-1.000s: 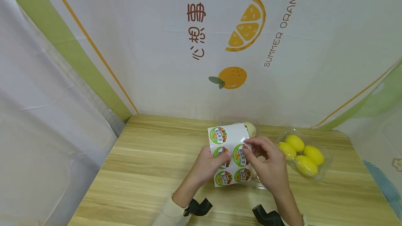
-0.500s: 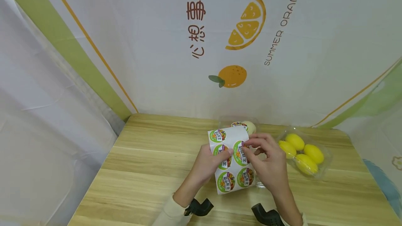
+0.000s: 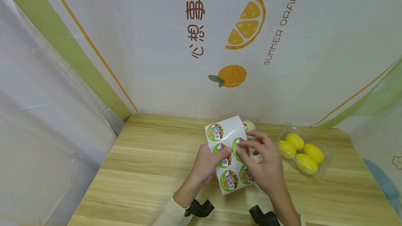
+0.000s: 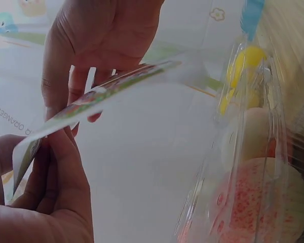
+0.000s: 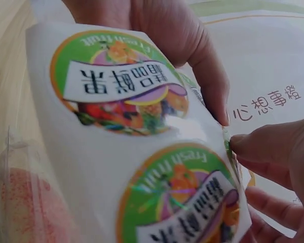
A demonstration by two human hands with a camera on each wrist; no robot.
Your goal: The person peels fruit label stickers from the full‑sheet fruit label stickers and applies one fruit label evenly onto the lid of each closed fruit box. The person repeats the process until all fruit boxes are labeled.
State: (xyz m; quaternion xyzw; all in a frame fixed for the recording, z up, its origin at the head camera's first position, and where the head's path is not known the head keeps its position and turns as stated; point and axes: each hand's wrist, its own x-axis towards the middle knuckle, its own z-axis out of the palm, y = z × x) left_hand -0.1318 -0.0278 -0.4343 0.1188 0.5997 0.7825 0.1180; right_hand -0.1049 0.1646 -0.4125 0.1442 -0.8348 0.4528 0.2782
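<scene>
A white sheet of round fruit stickers (image 3: 232, 128) is held up over the table, tilted and slightly bent. My left hand (image 3: 204, 163) grips its left edge, thumb on the front and fingers behind. With thumb and index fingertips, my right hand (image 3: 267, 159) pinches at a green-rimmed sticker (image 3: 235, 149) in the middle of the right column; whether its edge is lifted is hard to see. The space above that column is bare white backing. Behind the sheet, mostly hidden, stands a clear plastic tray (image 4: 192, 202) with pale, pink-speckled peach-like fruit (image 4: 258, 202).
To the right, a clear plastic tray (image 3: 328, 161) holds several yellow lemons (image 3: 294, 141). The wooden table (image 3: 141, 156) ends against a printed white curtain (image 3: 157, 62) at the back. A black wrist-camera mount (image 3: 201, 208) sits on the left wrist, another on the right.
The sheet has tilted and bent in the hands, its upper end shifting left. My right thumb and index have moved slightly left over the sticker. The trays have stayed put.
</scene>
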